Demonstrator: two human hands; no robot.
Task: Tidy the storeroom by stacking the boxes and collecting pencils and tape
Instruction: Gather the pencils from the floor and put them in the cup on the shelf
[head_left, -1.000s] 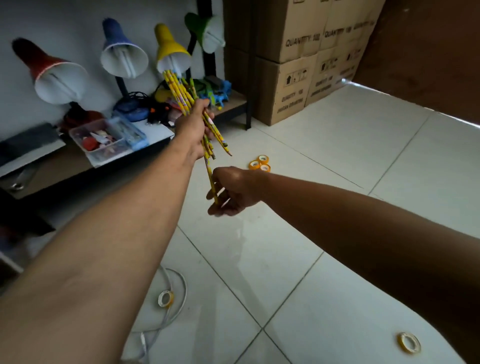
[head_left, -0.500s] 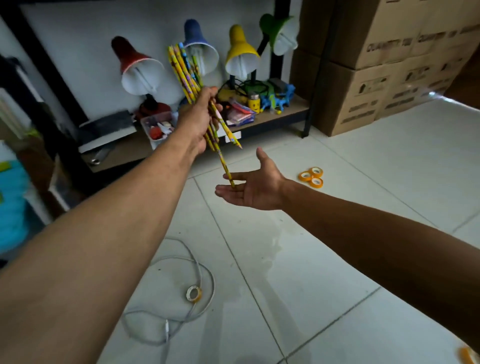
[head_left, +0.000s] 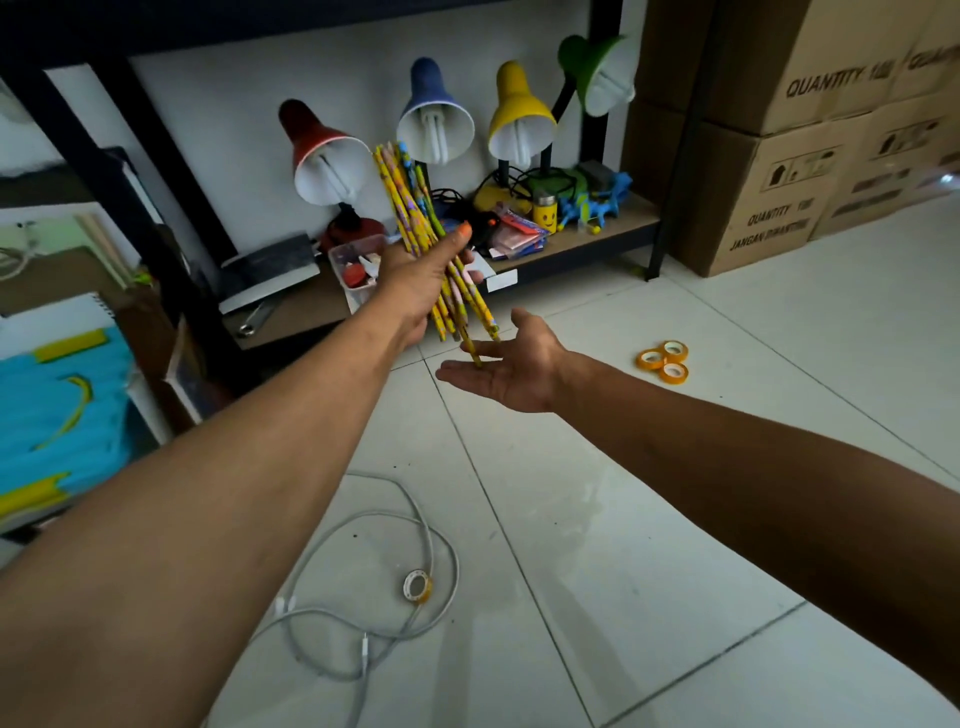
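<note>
- pencils (head_left: 415, 208): yellow patterned bunch, held up in the air over the floor, in front of the low shelf. Tips fan up past the lamps, bottom ends splay out below the fist
- left hand (head_left: 423, 278): wrapped round the middle of the bunch, thumb w/ an orange nail across the front, so def gripping the pencils
- right hand (head_left: 511, 371): palm up, fingers straight and flat, just under the bunch. One pencil's lower end touches the palm/fingers, nothing gripped
- tape rolls (head_left: 665, 361): 3 orange ones clustered on the floor tiles, touching each other, right of the right hand, near the shelf leg
- 4th tape (head_left: 417, 585): lone roll on the floor nearer the cam, sitting inside a loop of white cable (head_left: 363, 519)
- boxes (head_left: 779, 156): brown cartons stacked top right against the wall, "QUANTITY" printed on the sides, bottom ones on the floor
- shelf (head_left: 571, 239): low board w/ black frame, loaded w/ stuff: red lamp (head_left: 324, 150), blue lamp (head_left: 434, 111), yellow lamp (head_left: 519, 119), green lamp (head_left: 597, 73), shades tilted toward the cam
- also on the shelf: clear tub (head_left: 358, 267) of small bits just behind the left hand, smiley cup (head_left: 544, 212), blue toy (head_left: 597, 200)
- far left: blue-and-yellow sheet (head_left: 57, 410), can't tell what it is
</note>
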